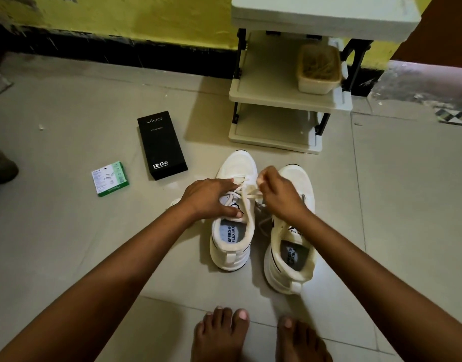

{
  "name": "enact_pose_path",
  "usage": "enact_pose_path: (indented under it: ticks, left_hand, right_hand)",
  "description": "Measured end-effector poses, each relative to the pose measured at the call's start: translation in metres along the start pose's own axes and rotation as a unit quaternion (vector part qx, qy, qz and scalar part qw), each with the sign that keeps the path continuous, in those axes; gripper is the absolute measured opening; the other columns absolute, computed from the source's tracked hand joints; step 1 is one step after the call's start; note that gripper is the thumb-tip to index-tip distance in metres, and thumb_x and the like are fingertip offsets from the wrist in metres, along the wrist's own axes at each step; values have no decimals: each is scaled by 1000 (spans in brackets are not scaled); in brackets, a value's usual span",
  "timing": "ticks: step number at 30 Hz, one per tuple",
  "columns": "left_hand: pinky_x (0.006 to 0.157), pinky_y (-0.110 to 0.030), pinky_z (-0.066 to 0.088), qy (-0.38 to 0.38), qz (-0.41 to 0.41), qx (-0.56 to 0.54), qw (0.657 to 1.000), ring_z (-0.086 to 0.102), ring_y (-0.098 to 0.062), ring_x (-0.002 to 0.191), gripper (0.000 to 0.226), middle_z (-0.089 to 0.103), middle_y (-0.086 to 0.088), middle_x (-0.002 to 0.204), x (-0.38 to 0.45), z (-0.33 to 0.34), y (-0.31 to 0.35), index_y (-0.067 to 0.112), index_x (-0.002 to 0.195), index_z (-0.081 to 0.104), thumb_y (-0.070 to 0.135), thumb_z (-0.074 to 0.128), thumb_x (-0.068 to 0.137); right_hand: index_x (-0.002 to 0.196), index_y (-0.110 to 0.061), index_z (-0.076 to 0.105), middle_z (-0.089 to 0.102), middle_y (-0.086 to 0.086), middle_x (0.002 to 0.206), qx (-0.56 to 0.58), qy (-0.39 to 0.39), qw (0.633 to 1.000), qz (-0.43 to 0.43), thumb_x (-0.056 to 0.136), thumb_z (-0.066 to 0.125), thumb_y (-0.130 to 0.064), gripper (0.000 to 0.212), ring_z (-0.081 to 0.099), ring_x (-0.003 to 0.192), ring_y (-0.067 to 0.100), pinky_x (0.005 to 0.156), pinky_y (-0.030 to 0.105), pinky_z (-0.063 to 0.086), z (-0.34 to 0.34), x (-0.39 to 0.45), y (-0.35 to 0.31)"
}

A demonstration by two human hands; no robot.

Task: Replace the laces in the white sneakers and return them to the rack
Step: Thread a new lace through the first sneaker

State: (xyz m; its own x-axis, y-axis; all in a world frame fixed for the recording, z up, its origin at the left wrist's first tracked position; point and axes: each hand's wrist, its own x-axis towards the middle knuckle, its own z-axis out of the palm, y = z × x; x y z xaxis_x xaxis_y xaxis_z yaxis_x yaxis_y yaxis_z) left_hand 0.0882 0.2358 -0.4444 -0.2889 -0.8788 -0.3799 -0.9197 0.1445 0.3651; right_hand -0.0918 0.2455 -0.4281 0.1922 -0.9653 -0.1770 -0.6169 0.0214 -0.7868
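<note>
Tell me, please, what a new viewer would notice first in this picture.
First, the two hands at the centre: the left hand rests on the left sneaker while the right hand pinches its white lace. The right sneaker stands beside it on the tiled floor. Behind them stands the cream rack, and a black box lies to the left.

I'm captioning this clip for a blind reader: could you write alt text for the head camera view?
A person crouched on a tiled floor works a white lace on the left white sneaker: left hand steadies its tongue, right hand pinches the lace. The second sneaker stands alongside, a cream shoe rack beyond, two small boxes to the left.
</note>
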Motion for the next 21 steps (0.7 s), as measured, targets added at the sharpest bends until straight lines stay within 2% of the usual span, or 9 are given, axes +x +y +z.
enact_pose_path:
  ticks: [2, 6, 9, 11, 13, 15, 16, 18, 21]
  left_hand:
    - [100, -34, 40, 0, -2, -1, 1000, 46, -19, 128, 81, 47, 7, 142, 0, 0, 0, 33, 139, 42, 61, 69, 69]
    - [99, -34, 42, -1, -6, -11, 1000, 47, -19, 126, 82, 48, 9, 141, 1, 2, -1, 34, 139, 41, 63, 70, 67]
    - [97, -32, 41, -1, -11, -18, 1000, 46, -19, 127, 82, 48, 10, 141, 1, 2, -1, 35, 139, 41, 63, 70, 67]
    - [93, -31, 40, 1, -12, -19, 1000, 47, -19, 126, 81, 49, 10, 140, 0, 2, -2, 36, 139, 40, 62, 70, 68]
    - [88, -31, 41, 4, -6, -20, 1000, 49, -20, 122, 78, 51, 9, 138, 1, 3, -2, 37, 137, 41, 62, 69, 69]
    - [85, -30, 40, 4, -3, -21, 1000, 51, -20, 120, 75, 53, 9, 136, 1, 3, -2, 37, 136, 43, 61, 69, 69]
    - [84, -29, 40, 3, -2, -20, 1000, 51, -20, 120, 75, 53, 10, 136, 0, 3, -1, 37, 135, 43, 61, 69, 69]
    - [85, -29, 40, 2, -1, -17, 1000, 51, -20, 120, 74, 53, 9, 135, 0, 2, 1, 35, 135, 44, 60, 69, 70]
    - [90, -31, 40, -4, -6, -12, 1000, 48, -20, 123, 77, 49, 8, 139, -2, 1, 2, 34, 138, 41, 60, 69, 71]
  right_hand:
    - [104, -3, 50, 61, 13, 97, -148, -48, 987, -50, 98, 44, -21, 20, 56, 85, 29, 67, 32, 38, 12, -5, 17]
    - [102, 0, 55, 54, 15, 98, -232, -71, 966, -92, 96, 47, -21, 23, 52, 88, 30, 68, 30, 34, 6, -3, 22]
    - [93, -8, 56, 44, 4, 90, -95, -69, 991, -68, 96, 48, -14, 11, 47, 84, 19, 67, 26, 29, -6, 0, 10]
    - [81, -17, 51, 46, -1, 96, 76, -49, 995, -33, 97, 46, -12, 17, 48, 88, 10, 72, 20, 39, -17, -1, -4]
    - [79, -17, 49, 55, -1, 106, 234, -44, 971, -17, 98, 42, -11, 22, 54, 93, 4, 80, 12, 44, -28, 0, -16]
    - [79, -14, 48, 62, 1, 96, 325, -59, 944, 3, 100, 37, -11, 23, 60, 86, 9, 84, 21, 49, -33, 0, -21]
    - [79, -13, 48, 63, 2, 87, 319, -58, 946, 20, 100, 37, -13, 24, 60, 80, 11, 82, 26, 50, -30, 1, -22]
    - [82, -12, 48, 60, 2, 79, 197, -34, 979, 45, 100, 40, -18, 20, 56, 72, 13, 73, 30, 46, -18, 2, -18]
    - [103, -6, 44, 56, 7, 91, -27, -47, 997, 48, 97, 47, -22, 17, 52, 81, 21, 67, 27, 34, 3, -1, -5]
